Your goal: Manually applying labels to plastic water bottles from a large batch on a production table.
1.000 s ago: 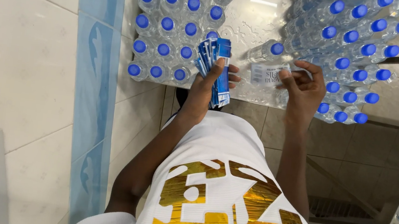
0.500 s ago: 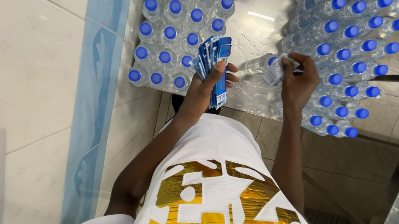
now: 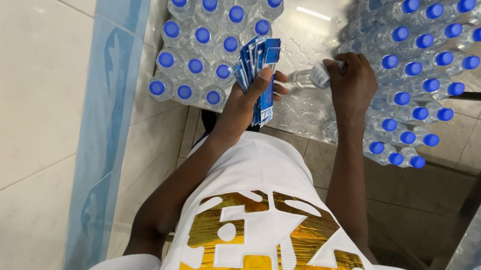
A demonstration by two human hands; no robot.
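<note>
— How much room do we have on the table?

— Only a wet, bare strip down the middle. Capped bottles crowd our left side, right up against the tiled wall, and another block of bottles fills our right. The near edge runs just past our wrists.

— What are we gripping?

— Our left hand is closed around a fanned stack of blue labels, thumb pressed across them, fingers curled behind. Our right hand is wrapped over a single bottle lying on its side in the strip, with a white label under the fingers.

— And our arms?

— Both reach forward over the table edge, the left forearm angling inward, the right nearly straight, palm down.
</note>
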